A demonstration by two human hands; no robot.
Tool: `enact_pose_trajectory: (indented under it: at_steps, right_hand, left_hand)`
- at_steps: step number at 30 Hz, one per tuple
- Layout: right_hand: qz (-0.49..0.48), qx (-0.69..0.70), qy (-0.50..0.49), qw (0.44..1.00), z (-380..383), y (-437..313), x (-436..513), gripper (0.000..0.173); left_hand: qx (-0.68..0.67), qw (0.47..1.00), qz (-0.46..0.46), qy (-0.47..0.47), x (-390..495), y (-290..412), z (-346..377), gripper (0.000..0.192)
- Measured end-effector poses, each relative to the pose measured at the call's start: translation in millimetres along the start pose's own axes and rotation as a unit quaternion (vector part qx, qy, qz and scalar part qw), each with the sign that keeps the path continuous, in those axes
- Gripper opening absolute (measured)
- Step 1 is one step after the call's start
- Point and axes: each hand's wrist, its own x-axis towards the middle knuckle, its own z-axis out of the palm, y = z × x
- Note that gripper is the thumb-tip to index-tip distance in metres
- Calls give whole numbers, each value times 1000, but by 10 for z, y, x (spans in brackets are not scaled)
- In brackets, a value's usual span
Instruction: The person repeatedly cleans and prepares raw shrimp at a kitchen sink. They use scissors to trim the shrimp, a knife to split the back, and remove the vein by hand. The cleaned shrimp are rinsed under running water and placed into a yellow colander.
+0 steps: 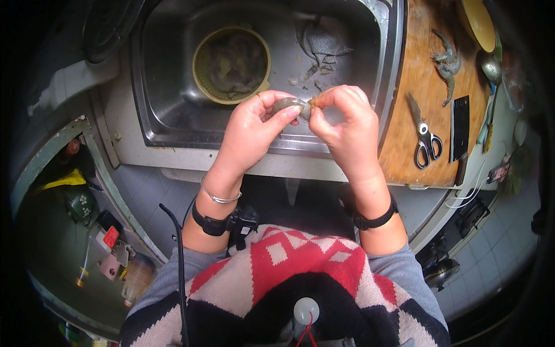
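Over the front part of a steel sink, my left hand holds a raw grey shrimp between thumb and fingers. My right hand pinches an orange-brown end of the same shrimp, thumb against forefinger. Behind my left hand, a yellowish plastic basket in the sink holds a dark heap that looks like more shrimp. Bits of shell lie on the sink floor beside a grey mesh drain strainer.
Right of the sink, a wooden cutting board bears several raw shrimp, scissors with blades partly apart, and a black flat strip. A knife handle lies at its front edge. A metal ladle and yellow bowl are farther right.
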Motion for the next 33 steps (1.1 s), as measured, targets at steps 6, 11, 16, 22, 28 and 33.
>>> enact_pose_trajectory:
  at_steps: [6,11,16,22,28,33]
  right_hand:
    - [5,-11,1,1000,16,47,43,13]
    - [36,2,16,999,-36,114,126,11]
    - [94,-17,-30,995,12,285,145,13]
    - [109,-138,-178,968,244,644,103,20]
    - [117,-259,-325,902,393,580,100,74]
    - [-8,-156,-315,936,1037,581,403,59]
  left_hand:
    - [6,1000,1,17,14,-14,-112,21]
    - [-21,999,19,40,-7,0,-378,22]
    - [-52,996,11,72,-33,36,-702,25]
    - [-102,990,22,93,-94,40,-975,26]
    - [-86,991,71,68,-151,7,-1128,23]
    - [5,987,78,143,-171,-91,-1296,23]
